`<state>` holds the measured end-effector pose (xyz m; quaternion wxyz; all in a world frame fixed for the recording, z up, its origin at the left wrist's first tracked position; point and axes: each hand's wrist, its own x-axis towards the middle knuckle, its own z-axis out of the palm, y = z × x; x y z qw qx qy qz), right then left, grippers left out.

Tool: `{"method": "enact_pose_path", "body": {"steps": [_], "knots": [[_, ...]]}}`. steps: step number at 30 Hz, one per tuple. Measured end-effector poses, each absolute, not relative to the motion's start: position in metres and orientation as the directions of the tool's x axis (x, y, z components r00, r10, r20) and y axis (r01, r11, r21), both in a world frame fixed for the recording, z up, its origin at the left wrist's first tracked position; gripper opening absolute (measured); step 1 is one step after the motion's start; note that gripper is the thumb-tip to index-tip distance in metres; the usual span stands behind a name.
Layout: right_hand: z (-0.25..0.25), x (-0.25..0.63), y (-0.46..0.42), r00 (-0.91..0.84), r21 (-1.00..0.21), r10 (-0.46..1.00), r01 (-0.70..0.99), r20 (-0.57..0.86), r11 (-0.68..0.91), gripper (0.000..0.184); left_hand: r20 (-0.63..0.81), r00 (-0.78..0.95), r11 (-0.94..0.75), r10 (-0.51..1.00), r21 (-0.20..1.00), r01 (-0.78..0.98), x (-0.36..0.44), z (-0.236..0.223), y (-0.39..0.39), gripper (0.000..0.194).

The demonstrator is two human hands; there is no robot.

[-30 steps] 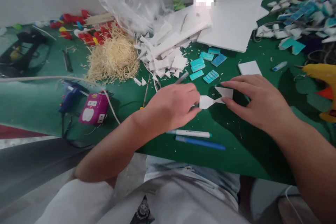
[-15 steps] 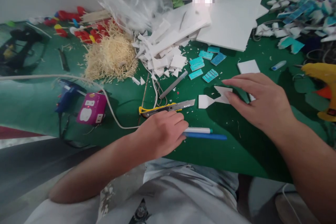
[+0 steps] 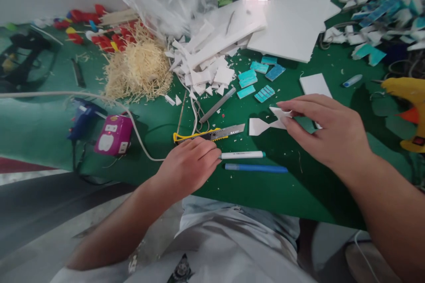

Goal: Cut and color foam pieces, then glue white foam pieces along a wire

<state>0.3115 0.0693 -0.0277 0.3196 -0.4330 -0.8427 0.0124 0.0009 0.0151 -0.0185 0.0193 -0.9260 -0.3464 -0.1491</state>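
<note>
My right hand [image 3: 327,128] pinches a white foam board piece [image 3: 276,112] between thumb and fingertips, tilted off the table. Its lower part meets or overlaps a bow-tie-shaped foam cutout [image 3: 257,127]; I cannot tell whether they are joined. My left hand [image 3: 191,161] is closed, its fingertips at the near end of a white marker [image 3: 242,155] with a teal tip end. Below that marker lies a blue pen [image 3: 255,168], apart from the hand. Just above my left knuckles rests a yellow utility knife [image 3: 212,134], blade extended to the right.
Blue-painted foam tiles [image 3: 247,78] lie beyond the hands, near foam scraps [image 3: 206,70] and large white sheets [image 3: 285,26]. A yellow glue gun [image 3: 405,97] is at right. A pink power adapter [image 3: 113,135], a cable and shredded straw [image 3: 142,66] are left.
My left hand has shifted left, and the white marker has moved away from the blue pen, whose near end now shows. The foam piece in my right hand has tilted more.
</note>
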Motion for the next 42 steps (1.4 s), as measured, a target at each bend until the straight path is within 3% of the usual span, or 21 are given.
{"method": "enact_pose_path", "body": {"steps": [5,10,14,19,23,28,34,38,42], "knots": [[-0.021,0.310,0.065,-0.531,-0.303,0.657,0.605,0.535,0.736,0.023,0.338,0.705,-0.775,0.624,0.149,0.614,0.004,-0.015,0.018,0.030],[-0.018,0.307,0.064,-0.604,-0.250,0.576,0.539,0.550,0.804,0.023,0.253,0.750,-0.781,0.611,0.038,0.624,0.010,-0.017,0.018,0.033],[-0.016,0.303,0.064,-0.626,-0.170,0.542,0.554,0.561,0.815,0.023,0.307,0.756,-0.790,0.579,-0.020,0.613,0.013,-0.027,0.021,0.024],[-0.013,0.293,0.056,-0.704,-0.084,0.472,0.510,0.531,0.856,0.024,0.417,0.724,-0.809,0.549,0.049,0.585,0.020,-0.026,0.021,0.014],[-0.012,0.285,0.052,-0.743,-0.022,0.435,0.493,0.509,0.869,0.022,0.515,0.622,-0.798,0.589,0.251,0.548,0.031,-0.014,0.025,0.009],[-0.014,0.284,0.048,-0.701,-0.034,0.501,0.565,0.507,0.825,0.021,0.397,0.514,-0.639,0.761,0.595,0.487,0.053,-0.006,0.044,0.009],[-0.015,0.286,0.047,-0.613,-0.070,0.647,0.699,0.454,0.711,0.027,0.323,0.412,-0.472,0.852,0.813,0.341,0.069,-0.014,0.059,0.009],[-0.013,0.286,0.048,-0.623,-0.004,0.596,0.689,0.507,0.725,0.036,0.114,0.409,-0.206,0.905,0.960,0.190,0.072,-0.015,0.059,0.008],[-0.013,0.283,0.046,-0.611,0.062,0.581,0.716,0.537,0.696,0.047,0.016,0.361,-0.036,0.932,0.998,0.048,0.073,-0.014,0.054,0.007]]}}
